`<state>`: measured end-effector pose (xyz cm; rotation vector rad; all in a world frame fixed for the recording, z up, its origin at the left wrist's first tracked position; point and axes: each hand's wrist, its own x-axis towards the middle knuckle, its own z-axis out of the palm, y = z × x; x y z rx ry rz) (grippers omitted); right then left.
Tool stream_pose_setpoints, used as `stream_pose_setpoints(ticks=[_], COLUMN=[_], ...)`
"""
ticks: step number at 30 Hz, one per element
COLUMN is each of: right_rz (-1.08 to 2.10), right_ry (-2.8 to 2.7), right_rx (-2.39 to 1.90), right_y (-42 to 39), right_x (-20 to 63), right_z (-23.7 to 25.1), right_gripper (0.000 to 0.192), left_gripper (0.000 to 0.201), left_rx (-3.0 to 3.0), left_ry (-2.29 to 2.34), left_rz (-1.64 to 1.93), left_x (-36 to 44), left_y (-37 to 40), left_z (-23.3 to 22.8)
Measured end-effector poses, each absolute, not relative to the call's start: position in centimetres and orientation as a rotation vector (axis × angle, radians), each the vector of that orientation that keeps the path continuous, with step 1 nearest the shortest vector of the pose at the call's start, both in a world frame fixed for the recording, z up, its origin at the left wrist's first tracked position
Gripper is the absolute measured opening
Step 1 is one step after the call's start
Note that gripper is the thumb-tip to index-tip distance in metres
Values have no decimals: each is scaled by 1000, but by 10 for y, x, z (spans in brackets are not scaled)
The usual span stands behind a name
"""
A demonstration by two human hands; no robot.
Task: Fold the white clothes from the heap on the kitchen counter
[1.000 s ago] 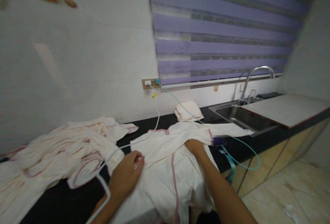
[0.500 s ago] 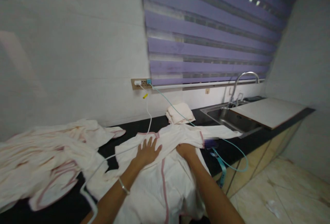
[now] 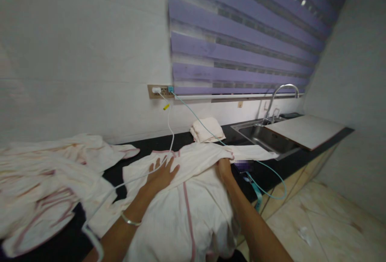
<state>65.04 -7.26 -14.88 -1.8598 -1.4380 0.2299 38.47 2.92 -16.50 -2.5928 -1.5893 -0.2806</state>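
White garment with pink trim [image 3: 187, 197] lies spread on the black countertop [image 3: 144, 143], its lower part hanging off the near edge toward me, so the counter bears the top half flat. My left hand [image 3: 161, 171] sits flat on it, fingers splayed, palm down, gripping nothing, pinning the cloth at about 11 o'clock from the garment's middle. My right hand [image 3: 223, 166] is at 1 o'clock, closed over the folded-across sleeve; fingers partly hidden under the cloth, so I judge a pinch but cannot tell how tight.

Big pile of similar white clothes [image 3: 45, 181] at 9 o'clock, close beside the garment, a dark strip of counter between them. Sink [image 3: 265, 137] with faucet [image 3: 279, 97] at 2 o'clock, a white board [image 3: 304, 129] over part of it. The sleeve end reaches nearly to the sink rim, so little room right. Folded white cloth [image 3: 207, 129] at 12 o'clock, just behind the garment, near the wall.

White cable [image 3: 169, 127] drops from the wall socket [image 3: 159, 91] and runs over the garment's left edge past my left hand; likely snag. Teal cable [image 3: 265, 173] crosses toward 3 o'clock and loops off the counter edge. Open room mostly off the near edge, over the floor [image 3: 325, 217].
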Motion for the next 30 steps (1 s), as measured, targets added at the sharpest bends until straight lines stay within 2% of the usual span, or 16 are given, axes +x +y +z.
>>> stream_pose_setpoints(ticks=[4,7,9,12,16,21,24,30], right_rz=[343,505,534,447,339,145,38,-42], right_ry=[-1231,-965,-824,-808,-912,-1056,-1006,-702], right_rx=[-1690,-1457,-1459,-1649,-1790,-1978,-2127,-2435], right_y=[-68,-65,-63,-61,-61,-61,-79,-153], right_x=[659,671,681,699,723,770,813,903], right_z=[-141,-129,-123,-118,-116,-96,-84,-91], right_gripper=[71,87,91,73,66,40,28,26], left_gripper=[63,61,60,61,63,52,54,55], left_rx=[-2621,-2642,-2644,-2650,-2657,-2696,-2670,-2682], left_ry=[-1563,-1524,-1526,-1549,-1538,-1454,-1505,-1541], left_rz=[-331,-349,-359,-378,-396,-384,-407,-382], left_x=[382,379,378,378,376,373,374,376], left_y=[27,26,25,25,28,30,27,22], left_z=[-164,-163,-162,-162,-166,-169,-166,-159])
